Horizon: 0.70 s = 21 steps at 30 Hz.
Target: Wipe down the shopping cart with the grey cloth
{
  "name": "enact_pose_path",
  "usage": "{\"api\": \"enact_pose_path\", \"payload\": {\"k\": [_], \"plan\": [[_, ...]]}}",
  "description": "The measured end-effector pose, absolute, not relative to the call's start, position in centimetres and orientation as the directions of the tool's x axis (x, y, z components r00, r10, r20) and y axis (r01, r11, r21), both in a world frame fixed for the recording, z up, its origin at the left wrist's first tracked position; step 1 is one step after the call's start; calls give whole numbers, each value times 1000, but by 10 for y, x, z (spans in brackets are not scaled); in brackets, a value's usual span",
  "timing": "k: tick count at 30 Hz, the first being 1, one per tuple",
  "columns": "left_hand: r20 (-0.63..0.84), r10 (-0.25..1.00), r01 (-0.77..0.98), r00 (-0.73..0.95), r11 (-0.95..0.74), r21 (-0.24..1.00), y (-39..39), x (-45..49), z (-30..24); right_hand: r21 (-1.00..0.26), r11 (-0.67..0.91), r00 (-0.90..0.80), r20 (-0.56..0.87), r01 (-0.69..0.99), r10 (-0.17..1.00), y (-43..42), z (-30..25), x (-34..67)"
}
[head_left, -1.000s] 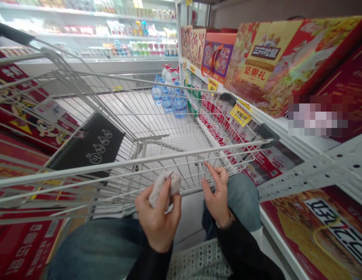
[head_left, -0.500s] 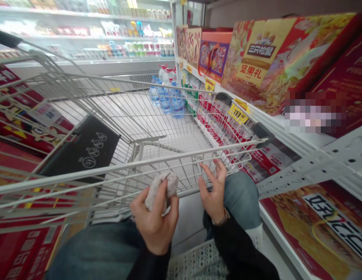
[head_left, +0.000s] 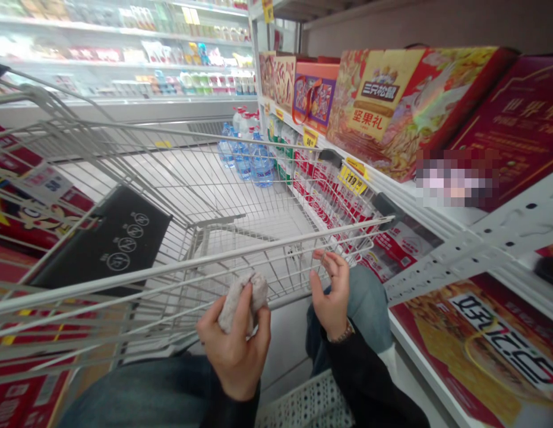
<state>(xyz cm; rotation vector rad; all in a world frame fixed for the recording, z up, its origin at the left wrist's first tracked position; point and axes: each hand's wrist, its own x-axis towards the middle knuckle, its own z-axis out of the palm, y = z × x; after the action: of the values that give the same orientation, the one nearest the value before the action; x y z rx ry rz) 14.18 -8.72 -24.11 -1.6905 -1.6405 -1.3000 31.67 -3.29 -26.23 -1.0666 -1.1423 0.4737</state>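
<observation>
From where I stood, the person sat or crouched low behind a light grey, wire-sided shopping cart (head_left: 227, 254), jeans-clad knees (head_left: 369, 312) drawn up close to it. The left hand (head_left: 238, 348) pinched a crumpled, pale grey, soft-looking cloth (head_left: 231, 310) between thumb and fingers, the index finger pressed across its front. That cloth was up in the hand, just before the cart's near side; I could not tell whether it touched the wires. The right hand (head_left: 332, 294) was loosely spread, its fingers gently bent and its thumb apart from them. Its fingertips were close by the same wires, though contact was unclear. A beaded-looking bracelet (head_left: 343, 333) circled that wrist, just above a black sleeve (head_left: 369, 380).

A flat black panel with round white symbols (head_left: 102, 238) sat toward the cart's left. Beyond the cart, large blue-tinted plastic bottles (head_left: 262, 163) stood on the floor. Along the right, a red-and-gold printed gift box (head_left: 414, 113) stood on a white metal shelf, above red-and-white wrapped packs (head_left: 321, 184). A flat red-and-yellow carton (head_left: 476, 356) lay nearer, lower down.
</observation>
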Motion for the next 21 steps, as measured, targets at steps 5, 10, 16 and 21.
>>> {"api": "enact_pose_path", "payload": {"k": [5,10,16,21], "plan": [[857,498,947,-132,-193,258,-84,142,-245,-868,424,350,493,257,797,-34,-263,319],[844,529,954,-85,-202,222,-83,143,-264,-888,401,340,458,226,821,-38,-261,322],[868,474,940,-145,-207,270,-81,145,-241,-886,404,307,459,229,833,-41,-261,321],[847,516,944,-131,-196,265,-82,145,-249,-869,422,280,486,259,828,-43,-260,317]]}}
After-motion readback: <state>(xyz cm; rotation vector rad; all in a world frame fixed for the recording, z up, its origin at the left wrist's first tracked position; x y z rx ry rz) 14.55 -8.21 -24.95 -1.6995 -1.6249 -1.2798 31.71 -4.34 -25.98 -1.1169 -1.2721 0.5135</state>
